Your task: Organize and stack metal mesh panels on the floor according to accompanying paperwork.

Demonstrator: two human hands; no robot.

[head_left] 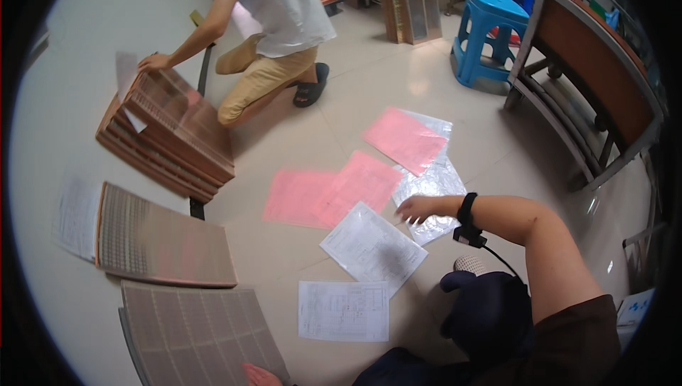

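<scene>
My right hand [419,208], a dark band round its wrist, hovers over a shiny clear plastic sleeve [444,180] on the floor. Its fingers point down, slightly apart, and I see nothing held in them. Beside it lie a white printed sheet [373,244] and several pink sheets or sleeves, one pink sleeve [362,187] nearest. Another printed sheet [343,311] lies closer to me. At the lower edge, only part of my left hand [261,376] shows. Its fingers are stretched out against the corner of a grey gridded panel [202,329]; the rest is cut off.
A brown patterned panel [167,240] leans by the wall, with a stack of copper-coloured panels [167,130] beyond. A kneeling co-worker [273,24] has a hand on that stack. A blue stool [486,38] and a metal-framed cart [582,80] stand at the right.
</scene>
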